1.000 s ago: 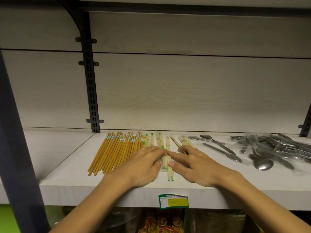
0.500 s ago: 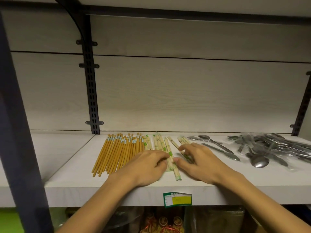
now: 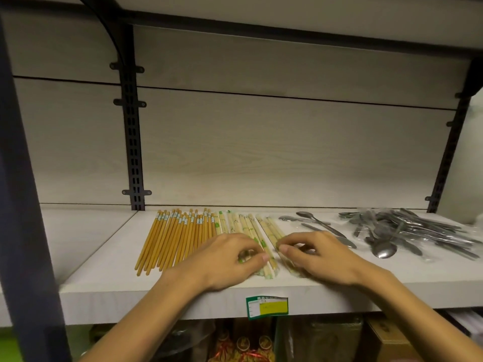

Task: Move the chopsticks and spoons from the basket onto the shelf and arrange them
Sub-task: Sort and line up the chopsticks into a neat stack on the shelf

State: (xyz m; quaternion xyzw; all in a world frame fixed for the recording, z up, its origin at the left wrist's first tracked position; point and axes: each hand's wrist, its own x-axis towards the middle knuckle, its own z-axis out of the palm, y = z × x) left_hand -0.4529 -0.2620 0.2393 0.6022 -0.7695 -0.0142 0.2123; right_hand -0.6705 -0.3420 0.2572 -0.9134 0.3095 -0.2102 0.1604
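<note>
A row of orange-brown chopsticks (image 3: 177, 236) lies side by side on the white shelf (image 3: 104, 257). Right of them lie several pale chopsticks in clear wrappers (image 3: 243, 223), fanned a little. My left hand (image 3: 224, 259) rests over their near ends, its curled fingers and thumb pinching one of them. My right hand (image 3: 321, 254) pinches the rightmost wrapped pair between thumb and curled fingers. A few loose metal spoons (image 3: 313, 220) lie beyond my right hand. The basket is out of view.
A heap of bagged spoons (image 3: 407, 231) fills the shelf's right end. Black slotted uprights (image 3: 133, 142) stand at the back wall. A green-and-yellow price label (image 3: 266, 308) sticks to the shelf's front edge. Packaged goods (image 3: 248, 343) sit on the level below.
My hands have drawn slightly apart and their fingers have curled more over the wrapped chopsticks. The wrapped chopsticks have shifted and spread a little to the right.
</note>
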